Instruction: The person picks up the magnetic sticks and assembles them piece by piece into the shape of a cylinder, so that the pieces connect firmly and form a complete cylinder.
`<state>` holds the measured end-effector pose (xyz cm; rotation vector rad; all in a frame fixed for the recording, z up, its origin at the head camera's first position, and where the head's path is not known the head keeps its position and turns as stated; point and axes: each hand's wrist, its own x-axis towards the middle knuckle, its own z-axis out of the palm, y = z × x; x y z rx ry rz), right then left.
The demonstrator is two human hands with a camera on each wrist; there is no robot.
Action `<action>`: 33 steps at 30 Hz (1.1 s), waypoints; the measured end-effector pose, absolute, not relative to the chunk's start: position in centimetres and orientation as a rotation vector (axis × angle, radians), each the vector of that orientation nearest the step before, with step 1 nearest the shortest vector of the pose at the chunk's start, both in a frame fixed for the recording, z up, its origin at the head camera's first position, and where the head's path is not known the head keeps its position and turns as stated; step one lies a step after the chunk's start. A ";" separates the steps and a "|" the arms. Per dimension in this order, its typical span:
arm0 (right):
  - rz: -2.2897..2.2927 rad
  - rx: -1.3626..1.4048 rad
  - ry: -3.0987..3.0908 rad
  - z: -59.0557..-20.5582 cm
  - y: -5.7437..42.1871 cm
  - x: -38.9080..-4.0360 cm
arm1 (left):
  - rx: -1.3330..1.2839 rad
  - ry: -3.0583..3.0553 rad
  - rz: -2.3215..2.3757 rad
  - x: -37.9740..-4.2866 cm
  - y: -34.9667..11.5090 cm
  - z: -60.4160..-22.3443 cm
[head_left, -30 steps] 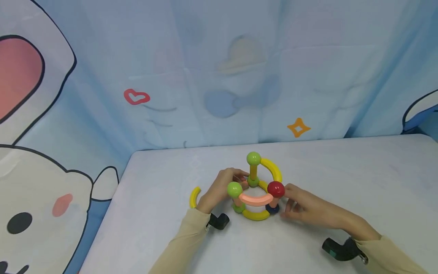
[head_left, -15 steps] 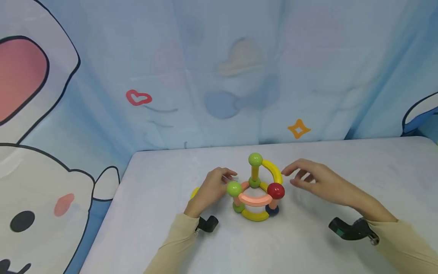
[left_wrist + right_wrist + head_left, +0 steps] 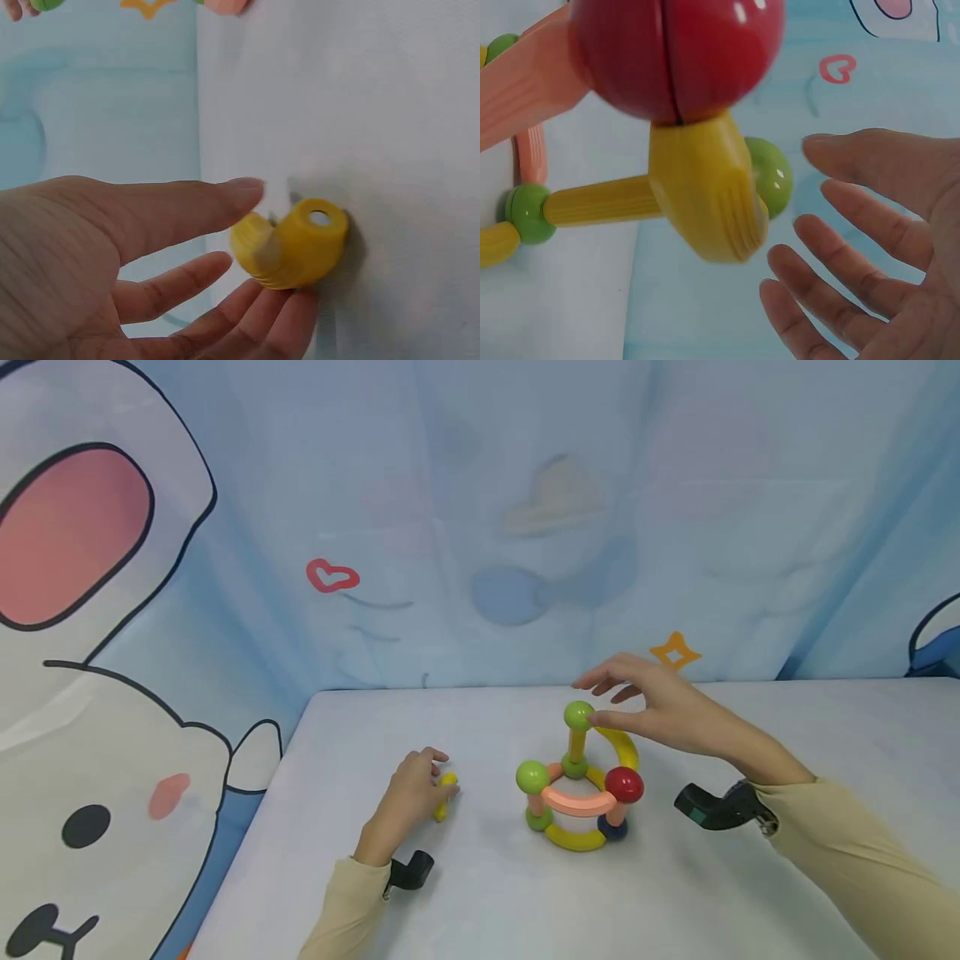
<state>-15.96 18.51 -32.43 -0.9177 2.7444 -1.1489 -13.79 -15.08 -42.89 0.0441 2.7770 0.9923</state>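
On the table stands a frame of coloured balls and rods, with a red ball (image 3: 624,785), green balls and a salmon curved rod (image 3: 577,802) among its parts. My right hand (image 3: 667,706) is beside its top green ball (image 3: 579,716), fingers extended; a small gap to that ball shows in the right wrist view. Off to the left lies a loose yellow curved rod (image 3: 300,244) with a hole in its end. Around it my left hand (image 3: 408,797) spreads, thumb on one side and fingers on the other. Whether the fingertips press on it is hard to tell.
The white tabletop (image 3: 480,893) extends around the frame. Behind its back edge hangs a blue printed curtain (image 3: 450,527). A black wrist camera (image 3: 723,806) sits on the right forearm, another black camera (image 3: 412,870) on the left.
My left hand has left the frame and moved left to the loose yellow rod. My right hand has risen from near the red ball to the top green ball. The camera view has shifted slightly.
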 end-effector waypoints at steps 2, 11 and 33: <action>-1.143 -0.933 2.716 -32.5 18.1 -16.1 | 0.028 2.760 0.990 -13.8 -15.0 -43.2; -1.124 -0.904 2.664 -33.3 17.2 -16.5 | 0.134 2.714 1.037 -14.3 -14.5 -43.3; -1.168 -0.918 2.692 -33.8 16.4 -16.2 | 0.365 2.291 1.583 -16.9 -10.4 -37.4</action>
